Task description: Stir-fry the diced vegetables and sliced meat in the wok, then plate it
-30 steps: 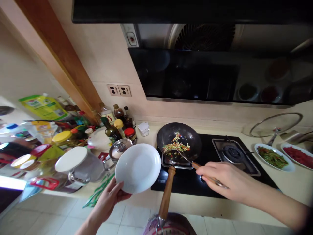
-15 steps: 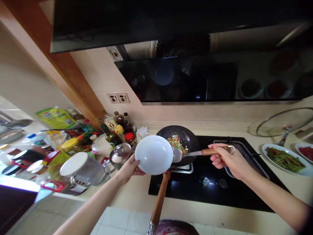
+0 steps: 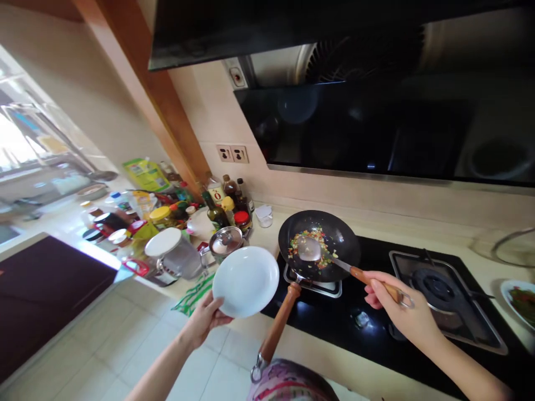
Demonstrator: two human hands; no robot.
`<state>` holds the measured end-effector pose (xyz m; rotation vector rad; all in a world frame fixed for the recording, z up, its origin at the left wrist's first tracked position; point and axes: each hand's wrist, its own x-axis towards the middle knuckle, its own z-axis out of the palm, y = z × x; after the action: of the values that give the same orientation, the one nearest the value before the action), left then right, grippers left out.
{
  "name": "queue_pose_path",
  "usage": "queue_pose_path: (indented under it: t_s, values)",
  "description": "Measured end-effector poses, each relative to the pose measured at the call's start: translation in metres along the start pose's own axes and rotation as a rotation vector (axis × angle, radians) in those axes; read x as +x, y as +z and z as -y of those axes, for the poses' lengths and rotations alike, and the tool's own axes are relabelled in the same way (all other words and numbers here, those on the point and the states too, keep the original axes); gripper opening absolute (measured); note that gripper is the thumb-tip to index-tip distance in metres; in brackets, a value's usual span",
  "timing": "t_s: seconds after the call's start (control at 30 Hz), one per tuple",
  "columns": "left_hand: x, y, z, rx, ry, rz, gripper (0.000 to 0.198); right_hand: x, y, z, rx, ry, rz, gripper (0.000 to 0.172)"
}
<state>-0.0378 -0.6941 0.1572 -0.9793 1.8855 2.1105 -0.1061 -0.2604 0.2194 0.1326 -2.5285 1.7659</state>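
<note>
My left hand (image 3: 208, 316) grips a white plate (image 3: 246, 282) by its near left rim, thumb on top. The plate is held in the air left of the wok (image 3: 343, 239), tilted, with nothing on it. Closed round a wooden handle, my right hand (image 3: 397, 303) holds a spatula (image 3: 343, 264). Its metal blade rests down in the wok on chopped food (image 3: 316, 239) of red, green and pale bits. The wok sits on the left burner, and its wooden handle (image 3: 281, 323) points toward me.
Bottles and jars (image 3: 217, 214) crowd the counter at left, with a clear pitcher (image 3: 178, 253) and a lidded glass pot (image 3: 225, 242). The right burner (image 3: 437, 284) is bare. A dish of food (image 3: 520, 298) stands at far right. A dark range hood (image 3: 376, 128) hangs above.
The spatula blade has moved from the wok's near left edge into the food. The plate has moved down and left, away from the wok. My view has turned left.
</note>
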Motion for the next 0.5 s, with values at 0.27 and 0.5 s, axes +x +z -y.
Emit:
queue_pose_path:
  t_s: [0.27, 0.5]
  values:
    - [0.007, -0.038, 0.091, -0.122, -0.106, -0.186, 0.053, 0.040, -0.004, -0.010, -0.248, -0.308, -0.013, 0.028]
    - [0.028, -0.035, 0.104, -0.139, -0.144, -0.109, 0.045, 0.038, -0.006, 0.017, -0.550, -0.574, 0.322, 0.024]
